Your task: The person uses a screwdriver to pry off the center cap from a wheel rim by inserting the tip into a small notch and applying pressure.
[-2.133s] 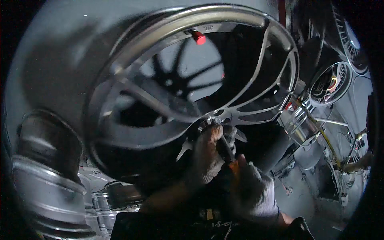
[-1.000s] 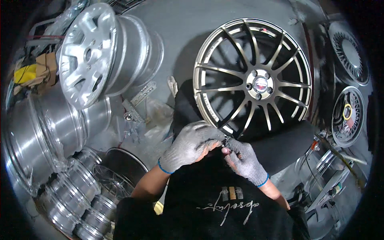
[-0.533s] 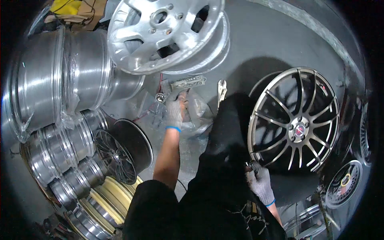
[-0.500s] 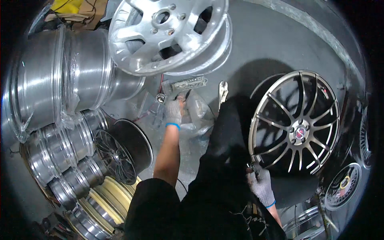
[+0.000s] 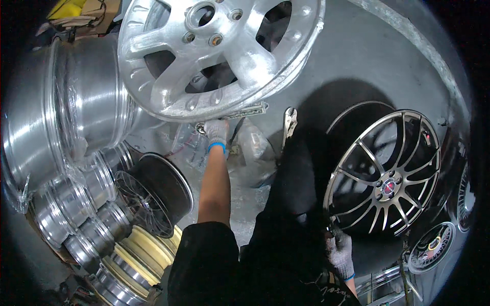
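Note:
My left hand (image 5: 216, 132), in a pale knit glove with a blue cuff, reaches forward over the floor. It is at a small round metal piece (image 5: 200, 127), just below the edge of a large silver alloy wheel (image 5: 245, 66); its fingertips are mostly hidden. My right hand (image 5: 341, 251), in a soiled glove, is closed at the lower left edge of a bronze-grey multi-spoke wheel (image 5: 389, 188) leaning at my right. Something small, dark and metallic shows at its fingers, too unclear to name. Locking pliers (image 5: 290, 122) lie on the floor between the wheels.
Large bare metal rim barrels (image 5: 92, 92) with plastic film stand at the left. Nearer are smaller stacked rims, yellow rims (image 5: 145, 250) and a black spoked wheel (image 5: 153, 194). Clear plastic bags (image 5: 251, 148) lie ahead. More wheels (image 5: 433, 247) lean at the far right.
My left hand has moved left and slightly forward, from beside the plastic bag to the round metal piece. The view has shifted, so the silver wheel looks larger. My right hand keeps its place on the rim.

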`<state>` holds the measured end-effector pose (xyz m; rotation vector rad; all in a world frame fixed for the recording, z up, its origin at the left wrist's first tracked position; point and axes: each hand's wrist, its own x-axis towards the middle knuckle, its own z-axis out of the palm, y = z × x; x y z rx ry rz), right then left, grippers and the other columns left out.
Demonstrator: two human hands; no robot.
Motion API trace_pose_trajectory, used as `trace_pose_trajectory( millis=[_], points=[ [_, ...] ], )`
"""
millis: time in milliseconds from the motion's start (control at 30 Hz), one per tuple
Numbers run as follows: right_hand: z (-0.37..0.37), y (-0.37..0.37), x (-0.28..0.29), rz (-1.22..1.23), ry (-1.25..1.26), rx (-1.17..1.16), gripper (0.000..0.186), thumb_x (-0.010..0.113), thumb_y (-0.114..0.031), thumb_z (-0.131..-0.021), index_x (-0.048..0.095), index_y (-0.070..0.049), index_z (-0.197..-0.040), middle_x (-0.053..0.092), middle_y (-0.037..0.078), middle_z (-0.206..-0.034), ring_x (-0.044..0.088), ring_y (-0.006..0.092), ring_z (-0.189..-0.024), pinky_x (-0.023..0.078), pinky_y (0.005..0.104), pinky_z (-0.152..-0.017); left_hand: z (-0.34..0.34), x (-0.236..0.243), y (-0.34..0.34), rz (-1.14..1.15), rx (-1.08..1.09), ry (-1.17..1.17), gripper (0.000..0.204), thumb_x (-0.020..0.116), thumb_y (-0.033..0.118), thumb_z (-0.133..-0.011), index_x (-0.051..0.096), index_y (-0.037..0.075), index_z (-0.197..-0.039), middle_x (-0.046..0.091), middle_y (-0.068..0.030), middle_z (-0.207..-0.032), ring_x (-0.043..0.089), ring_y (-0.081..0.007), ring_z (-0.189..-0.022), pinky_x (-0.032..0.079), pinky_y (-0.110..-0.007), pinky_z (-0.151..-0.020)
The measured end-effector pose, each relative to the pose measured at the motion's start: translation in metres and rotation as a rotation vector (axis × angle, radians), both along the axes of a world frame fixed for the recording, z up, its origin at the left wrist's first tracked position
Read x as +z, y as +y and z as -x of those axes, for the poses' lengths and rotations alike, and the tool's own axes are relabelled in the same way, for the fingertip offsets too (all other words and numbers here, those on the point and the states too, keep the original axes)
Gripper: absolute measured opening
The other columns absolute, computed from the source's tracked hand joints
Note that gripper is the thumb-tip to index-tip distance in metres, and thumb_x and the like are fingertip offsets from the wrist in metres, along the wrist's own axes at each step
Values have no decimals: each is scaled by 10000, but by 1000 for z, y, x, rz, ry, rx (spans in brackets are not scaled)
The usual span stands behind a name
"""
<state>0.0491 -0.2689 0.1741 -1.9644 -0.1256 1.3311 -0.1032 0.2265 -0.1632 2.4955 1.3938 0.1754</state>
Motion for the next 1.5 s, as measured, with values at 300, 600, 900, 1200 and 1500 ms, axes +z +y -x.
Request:
trace_pose_trajectory(
  millis=[300, 600, 900, 1200, 1500],
  points=[
    [1, 6, -5, -10, -99, -32, 262, 580, -211, -954, 671, 34, -965, 626, 159, -700, 569, 184, -607, 439, 360, -585, -42, 32, -25, -49, 66, 403, 423, 635, 478, -826, 740, 151, -1073, 716, -113, -1113, 674, -324, -1034, 519, -424, -907],
    [-3, 2, -4, 91, -25, 45, 248, 577, -180, -947, 672, 35, -1025, 668, 201, -784, 628, 242, -669, 484, 358, -666, -52, 34, -29, 70, 204, 310, 413, 631, 429, -809, 726, 183, -1127, 703, -104, -1168, 669, -303, -1074, 514, -400, -931],
    [1, -3, -10, 69, -2, -38, 251, 577, -191, -955, 661, 40, -1008, 662, 207, -800, 567, 186, -691, 477, 367, -671, -5, 7, 14, 31, -120, 647, 384, 559, 385, -858, 740, 130, -1080, 706, -119, -1152, 666, -317, -1085, 508, -430, -952],
    [7, -5, -17, 20, -66, -108, 263, 582, -204, -960, 656, 48, -975, 655, 150, -760, 535, 141, -707, 464, 338, -661, -42, 23, 1, 127, -48, 827, 414, 511, 401, -897, 746, 99, -1056, 714, -124, -1136, 669, -320, -1085, 514, -434, -946],
    [3, -6, -16, 71, 15, -95, 254, 588, -194, -955, 647, 52, -934, 610, 124, -710, 493, 127, -674, 441, 334, -622, -60, 44, -19, 171, 180, 551, 412, 568, 425, -846, 741, 120, -1061, 702, -150, -1146, 671, -337, -1069, 532, -462, -906]
  ],
)
